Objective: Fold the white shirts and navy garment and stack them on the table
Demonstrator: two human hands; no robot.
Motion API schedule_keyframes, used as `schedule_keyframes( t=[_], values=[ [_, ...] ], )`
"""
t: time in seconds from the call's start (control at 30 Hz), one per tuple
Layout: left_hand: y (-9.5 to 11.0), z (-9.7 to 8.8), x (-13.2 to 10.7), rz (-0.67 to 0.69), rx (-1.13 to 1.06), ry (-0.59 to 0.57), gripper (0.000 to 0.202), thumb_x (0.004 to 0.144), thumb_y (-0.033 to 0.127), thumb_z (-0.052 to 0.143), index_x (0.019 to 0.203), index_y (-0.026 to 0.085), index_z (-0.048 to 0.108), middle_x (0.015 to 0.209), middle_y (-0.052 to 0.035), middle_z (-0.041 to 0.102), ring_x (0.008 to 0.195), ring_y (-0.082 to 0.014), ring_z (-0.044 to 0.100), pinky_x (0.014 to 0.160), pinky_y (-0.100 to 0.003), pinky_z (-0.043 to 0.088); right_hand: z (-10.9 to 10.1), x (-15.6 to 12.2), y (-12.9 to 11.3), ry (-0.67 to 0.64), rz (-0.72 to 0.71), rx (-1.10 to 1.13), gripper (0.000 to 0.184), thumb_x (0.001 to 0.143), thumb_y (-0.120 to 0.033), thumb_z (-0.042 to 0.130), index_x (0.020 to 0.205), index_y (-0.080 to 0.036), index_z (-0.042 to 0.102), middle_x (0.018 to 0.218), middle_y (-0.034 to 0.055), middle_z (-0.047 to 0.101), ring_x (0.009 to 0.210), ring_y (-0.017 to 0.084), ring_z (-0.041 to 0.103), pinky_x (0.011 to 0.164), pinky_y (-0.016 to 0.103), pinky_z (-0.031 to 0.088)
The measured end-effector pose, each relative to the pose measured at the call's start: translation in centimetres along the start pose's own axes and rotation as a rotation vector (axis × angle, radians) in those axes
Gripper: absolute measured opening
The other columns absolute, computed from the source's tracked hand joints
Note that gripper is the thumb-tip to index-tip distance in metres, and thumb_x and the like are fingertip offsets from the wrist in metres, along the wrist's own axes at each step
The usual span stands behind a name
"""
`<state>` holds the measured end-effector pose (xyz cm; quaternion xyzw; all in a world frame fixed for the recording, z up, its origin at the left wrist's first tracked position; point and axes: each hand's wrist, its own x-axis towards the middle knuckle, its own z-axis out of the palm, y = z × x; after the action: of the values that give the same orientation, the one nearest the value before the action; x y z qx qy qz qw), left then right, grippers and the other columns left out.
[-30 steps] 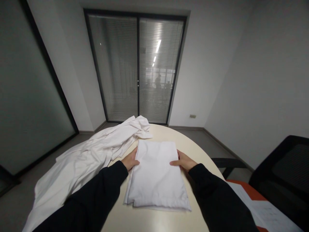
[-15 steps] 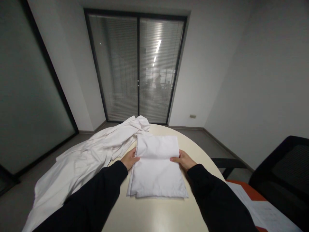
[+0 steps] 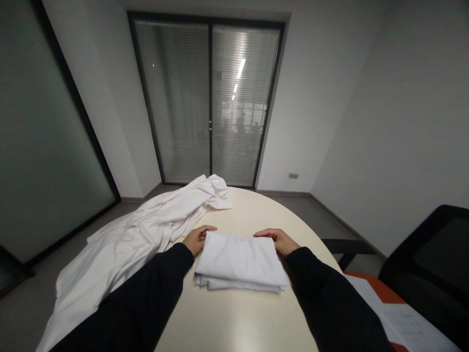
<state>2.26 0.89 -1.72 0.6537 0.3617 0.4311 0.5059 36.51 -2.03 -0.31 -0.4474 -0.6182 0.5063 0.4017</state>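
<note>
A white cloth (image 3: 240, 261), folded into a thick rectangle, lies flat on the round cream table (image 3: 238, 318) in front of me. Its layered edges face me. At its far left corner is my left hand (image 3: 198, 238), open, with fingers stretched along the far edge. My right hand (image 3: 279, 239) is at the far right corner, likewise open, its fingers extended over that edge. Both hands touch or nearly touch the cloth; some fingertips are hidden behind it.
A rumpled heap of white fabric (image 3: 146, 234) covers the table's left side and hangs over its edge. To the right stand a black mesh chair (image 3: 428, 254) and an orange surface with papers (image 3: 406, 318). Glass doors with blinds (image 3: 210, 102) are beyond the table.
The far part of the cloth has been folded over toward me, making it shorter and thicker. Both hands have let go of its sides, fingers now straightened at the far edge.
</note>
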Motion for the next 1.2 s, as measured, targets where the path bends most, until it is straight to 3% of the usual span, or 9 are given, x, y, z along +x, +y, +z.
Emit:
schedule_keyframes(
  t=[0.17,0.3,0.47,0.6,0.7,0.8,0.9,1.03,1.2],
  values=[
    [-0.5,-0.4,0.1,-0.005,0.035,-0.043,0.036,0.065,0.027,0.069,0.097,0.011,0.071,0.090,-0.0098,0.074,0.084,-0.0230,0.069,0.078,-0.033,0.053,-0.4,0.4,1.0,0.038,0.010,0.013,0.039,0.059,-0.036,0.083,0.092,-0.016,0.076,0.092,0.0101,0.076,0.087,0.026,0.072,0.090,0.044,0.052],
    [-0.5,-0.6,0.3,0.088,0.071,0.036,0.033,0.069,0.023,0.064,0.099,0.012,0.072,0.098,-0.0105,0.074,0.091,-0.0232,0.068,0.083,-0.033,0.052,-0.3,0.3,0.4,0.062,0.020,0.054,0.037,0.058,-0.036,0.083,0.089,-0.016,0.076,0.094,0.0113,0.076,0.089,0.027,0.071,0.091,0.046,0.051],
    [-0.6,-0.4,0.3,0.079,0.080,0.054,0.029,0.069,0.022,0.065,0.094,0.013,0.076,0.099,-0.0112,0.074,0.094,-0.0248,0.068,0.088,-0.036,0.051,-0.3,0.2,0.0,0.097,-0.025,0.107,0.030,0.053,-0.038,0.085,0.068,-0.016,0.071,0.102,0.0135,0.074,0.092,0.027,0.070,0.091,0.045,0.050],
    [-0.5,-0.2,0.3,0.148,0.035,0.081,0.020,0.071,0.027,0.066,0.082,0.015,0.077,0.100,-0.0119,0.074,0.099,-0.0251,0.067,0.096,-0.039,0.047,-0.2,0.3,0.1,0.116,-0.062,0.083,0.030,0.060,-0.038,0.080,0.079,-0.017,0.069,0.105,0.0109,0.073,0.096,0.024,0.068,0.091,0.042,0.048],
    [-0.4,-0.2,0.3,0.151,0.044,0.075,0.019,0.072,0.027,0.065,0.082,0.015,0.076,0.102,-0.0111,0.074,0.099,-0.0242,0.067,0.096,-0.038,0.048,-0.3,0.3,-0.2,0.161,-0.071,-0.032,0.022,0.068,-0.035,0.071,0.081,-0.018,0.069,0.108,0.0100,0.072,0.100,0.024,0.066,0.092,0.041,0.047],
    [-0.3,-0.1,0.3,0.116,0.067,0.092,0.024,0.071,0.024,0.064,0.091,0.015,0.074,0.098,-0.0090,0.074,0.095,-0.0230,0.068,0.090,-0.035,0.051,0.1,-0.2,-2.0,0.235,-0.159,-0.325,0.018,0.076,-0.028,0.057,0.081,-0.019,0.071,0.112,0.0094,0.069,0.108,0.025,0.061,0.094,0.041,0.044],
    [-0.2,0.1,0.3,0.094,0.056,0.120,0.025,0.069,0.023,0.065,0.092,0.015,0.072,0.096,-0.0082,0.074,0.093,-0.0231,0.068,0.087,-0.033,0.052,2.3,-1.4,-5.4,0.160,-0.321,-0.594,0.023,0.080,-0.022,0.052,0.092,-0.020,0.071,0.103,0.0086,0.070,0.100,0.023,0.061,0.089,0.038,0.045],
    [-0.2,0.3,0.4,0.036,0.015,0.155,0.028,0.064,0.023,0.068,0.090,0.014,0.072,0.096,-0.0096,0.074,0.090,-0.0236,0.068,0.082,-0.033,0.053,7.7,-3.4,-9.3,-0.207,-0.542,-0.852,0.020,0.079,-0.033,0.065,0.096,-0.021,0.067,0.096,0.0053,0.067,0.093,0.021,0.058,0.087,0.034,0.043],
    [-0.4,-0.3,0.7,-0.011,0.039,0.237,0.030,0.057,0.019,0.068,0.086,0.013,0.072,0.087,-0.0100,0.074,0.082,-0.0229,0.068,0.073,-0.031,0.053,12.3,-4.1,-8.9,-0.251,-0.570,-1.156,0.037,0.076,-0.041,0.071,0.106,-0.022,0.061,0.101,0.0052,0.064,0.089,0.022,0.055,0.076,0.032,0.039]
  ],
)
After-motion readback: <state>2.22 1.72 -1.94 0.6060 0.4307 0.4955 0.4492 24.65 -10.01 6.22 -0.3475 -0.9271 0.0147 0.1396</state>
